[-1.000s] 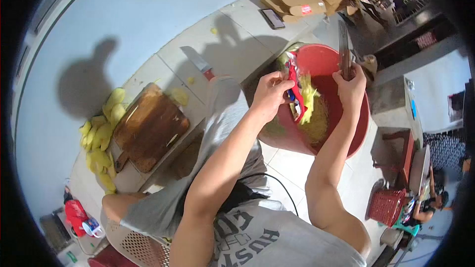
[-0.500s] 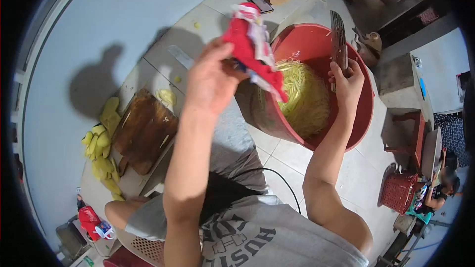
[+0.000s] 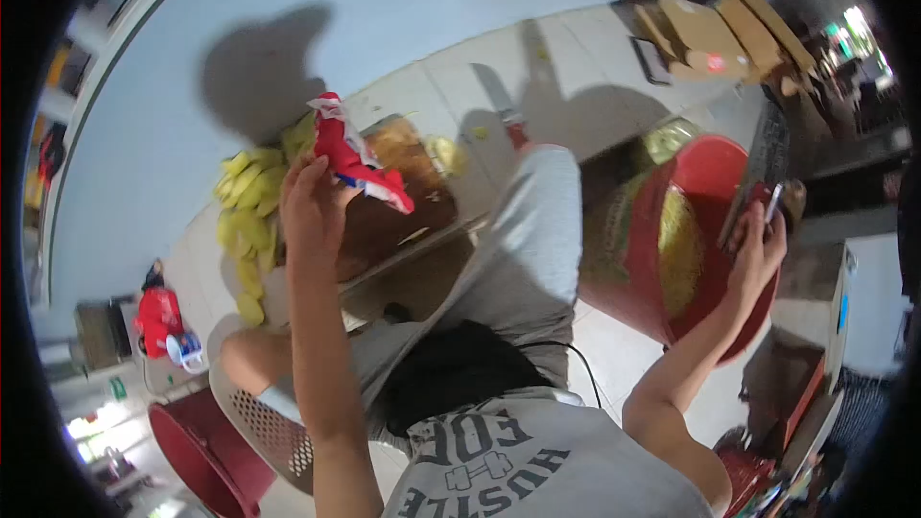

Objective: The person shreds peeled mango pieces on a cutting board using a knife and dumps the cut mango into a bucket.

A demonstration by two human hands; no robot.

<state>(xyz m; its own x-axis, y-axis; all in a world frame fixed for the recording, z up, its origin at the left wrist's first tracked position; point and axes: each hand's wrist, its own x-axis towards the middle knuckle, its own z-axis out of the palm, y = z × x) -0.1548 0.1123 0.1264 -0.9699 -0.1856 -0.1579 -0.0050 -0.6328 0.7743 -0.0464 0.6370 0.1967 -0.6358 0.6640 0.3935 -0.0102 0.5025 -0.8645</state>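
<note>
A crumpled red and white cloth hangs from my left hand, whose fingers are closed on it above a brown wooden board. Pale yellow-green peeled pieces are heaped left of the board. My right hand grips the handle of a large dark blade over the right side of a red bucket. Thin yellow-green shreds lie inside the bucket. On the tiled surface, a knife with a reddish handle lies near my knee.
A phone and opened cardboard boxes are at the back right. At the lower left are a perforated chair, a dark red tub, a red bag and a mug.
The view has swung left. My left hand has carried the cloth from beside the bucket to above the board. My right hand still holds the blade, which is now tilted over the bucket's edge.
</note>
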